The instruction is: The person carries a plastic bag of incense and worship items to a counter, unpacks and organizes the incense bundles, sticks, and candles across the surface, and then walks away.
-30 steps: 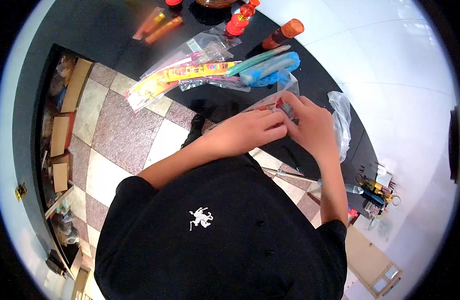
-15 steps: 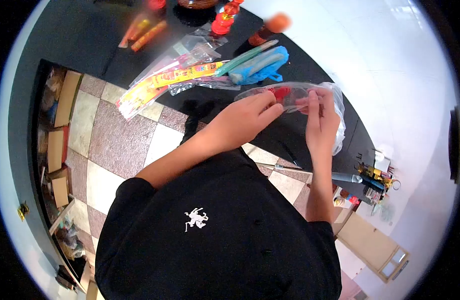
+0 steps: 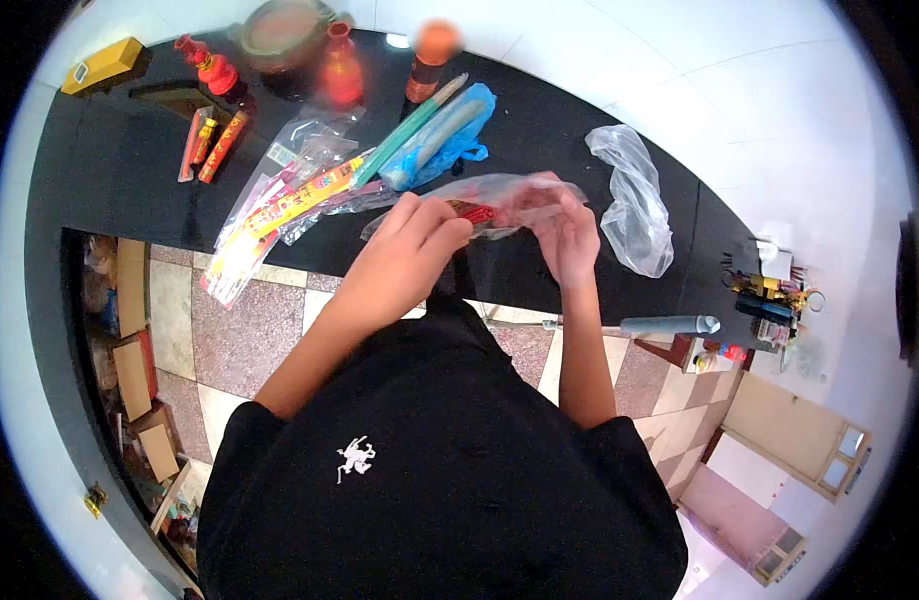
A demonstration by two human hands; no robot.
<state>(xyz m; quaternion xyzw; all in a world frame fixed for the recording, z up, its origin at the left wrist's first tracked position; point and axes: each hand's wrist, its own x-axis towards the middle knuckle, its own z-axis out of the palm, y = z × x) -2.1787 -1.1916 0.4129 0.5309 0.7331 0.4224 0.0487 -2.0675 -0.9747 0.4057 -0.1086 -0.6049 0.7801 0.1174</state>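
Between my hands, over the front of the black counter, is a clear plastic bag (image 3: 510, 188) with a small red item (image 3: 475, 212) showing through it. My left hand (image 3: 410, 250) is closed on the bag's left part, fingers curled beside the red item. My right hand (image 3: 567, 240) has its fingers bent at the bag's right end, with the film over some fingertips. What the red item is, I cannot make out. Left of my hands lie yellow printed packets (image 3: 300, 200), a green wrapped bundle (image 3: 410, 130) and a blue plastic bag (image 3: 450, 135).
A crumpled clear bag (image 3: 635, 200) lies on the black counter (image 3: 540, 130) to the right. Red vases (image 3: 342, 75), a round pot (image 3: 283, 38), an orange-capped jar (image 3: 430, 65), red sticks (image 3: 220, 145) and a yellow box (image 3: 103, 65) stand or lie farther back.
The view has swung, so the counter's back now shows more. My right hand has come away from the crumpled clear bag, which now lies apart. Both hands still hold the plastic bag.
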